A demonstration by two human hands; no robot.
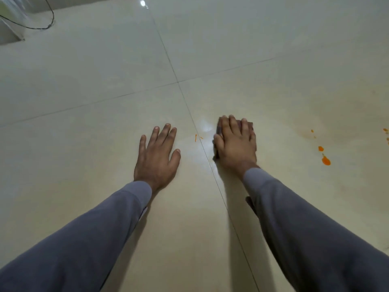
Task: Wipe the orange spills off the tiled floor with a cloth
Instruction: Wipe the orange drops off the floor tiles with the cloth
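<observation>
The right hand [236,142] lies palm down on a dark cloth [250,125], fingers straight and close together, pressing it flat against the floor [105,91]. Only the cloth's edges show, past the fingertips and along the thumb side; the rest is hidden under the hand. It sits just right of a grout line [189,110] that runs away from the person, on a wet, shiny patch of tile.

The left hand [156,153] rests flat on the floor on the other side of that line, fingers spread and relaxed, grasping nothing. Both arms wear grey sleeves [94,228].

Between the two hands, touching neither, lie a few thin orange flecks [196,137] beside the grout line. Well to the right of the cloth are larger orange spills [326,160]: a bright blob, smaller drops above it, and more at the right edge of view. A faint orange-brown smear [341,114] spreads over the tile above them.

At the far left corner a thin black cable [49,24] curves over the floor near a pale object that I cannot tell apart.
</observation>
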